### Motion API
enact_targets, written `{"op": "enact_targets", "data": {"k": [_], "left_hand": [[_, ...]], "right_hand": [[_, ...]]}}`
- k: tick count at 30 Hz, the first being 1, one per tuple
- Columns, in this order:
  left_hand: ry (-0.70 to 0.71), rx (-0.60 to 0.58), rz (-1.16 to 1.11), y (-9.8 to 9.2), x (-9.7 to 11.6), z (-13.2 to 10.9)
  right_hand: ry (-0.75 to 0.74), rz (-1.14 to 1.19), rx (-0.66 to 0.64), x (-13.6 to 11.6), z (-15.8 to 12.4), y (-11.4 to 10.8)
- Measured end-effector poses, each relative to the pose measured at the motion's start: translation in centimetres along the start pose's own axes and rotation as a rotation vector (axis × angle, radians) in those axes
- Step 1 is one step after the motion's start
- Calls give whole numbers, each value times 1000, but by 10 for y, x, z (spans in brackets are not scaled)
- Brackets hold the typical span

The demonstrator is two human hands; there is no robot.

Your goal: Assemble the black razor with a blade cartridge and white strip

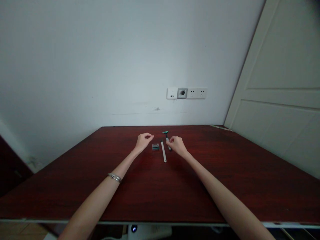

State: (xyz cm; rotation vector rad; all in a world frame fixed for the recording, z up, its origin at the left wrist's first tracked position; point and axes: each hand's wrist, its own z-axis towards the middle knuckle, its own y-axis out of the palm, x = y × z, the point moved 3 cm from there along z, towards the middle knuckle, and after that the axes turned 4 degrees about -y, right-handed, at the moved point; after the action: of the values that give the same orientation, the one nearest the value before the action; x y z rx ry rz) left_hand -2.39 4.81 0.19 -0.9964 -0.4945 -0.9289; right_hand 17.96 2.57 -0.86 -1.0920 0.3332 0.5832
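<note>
My right hand [176, 145] has its thumb and fingers closed at the handle of a razor [167, 137], whose green head points toward the wall. To the left of it lies a slim white handle [163, 152] with a dark far end and a small hole near its close end; its kind is unclear. Beside that sits a small clear case [155, 147] with dark and green strips inside. My left hand [143, 141] hovers just left of the case, thumb and index finger pinched together, nothing visible between them. A silver bracelet [115, 177] circles my left wrist.
All of this lies on a dark red wooden table [160, 193]. Behind it rises a white wall with a row of sockets [197, 93]. A white panelled door [280, 90] stands at the right. A white device [150, 231] shows below the table's front edge.
</note>
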Motion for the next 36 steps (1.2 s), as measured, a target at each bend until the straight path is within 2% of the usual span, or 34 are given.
{"op": "enact_targets", "data": {"k": [5,8,13,16,18,23,28,36], "left_hand": [[-179,-164,-195,14,17,-6],[-275,-211,-303,22,22,-11],[-378,-198,-473,25,22,-11],[-428,-150,-511,16,14,-5],[-476,-128,-509,7,5,0],[-628,-211,-360,-6,-21,3],[-674,-312,-238,4,-32,-2],[-663,-286,-164,13,-36,-2]], "right_hand": [[-104,142,10,-28,-10,6],[-129,154,-2,-39,-15,11],[-154,179,-14,-47,-17,7],[-137,257,-185,-44,-16,3],[-95,223,-262,-37,-15,3],[3,-140,-228,-19,-12,9],[39,-299,-313,-19,-14,20],[40,-366,-398,-32,-18,27]]}}
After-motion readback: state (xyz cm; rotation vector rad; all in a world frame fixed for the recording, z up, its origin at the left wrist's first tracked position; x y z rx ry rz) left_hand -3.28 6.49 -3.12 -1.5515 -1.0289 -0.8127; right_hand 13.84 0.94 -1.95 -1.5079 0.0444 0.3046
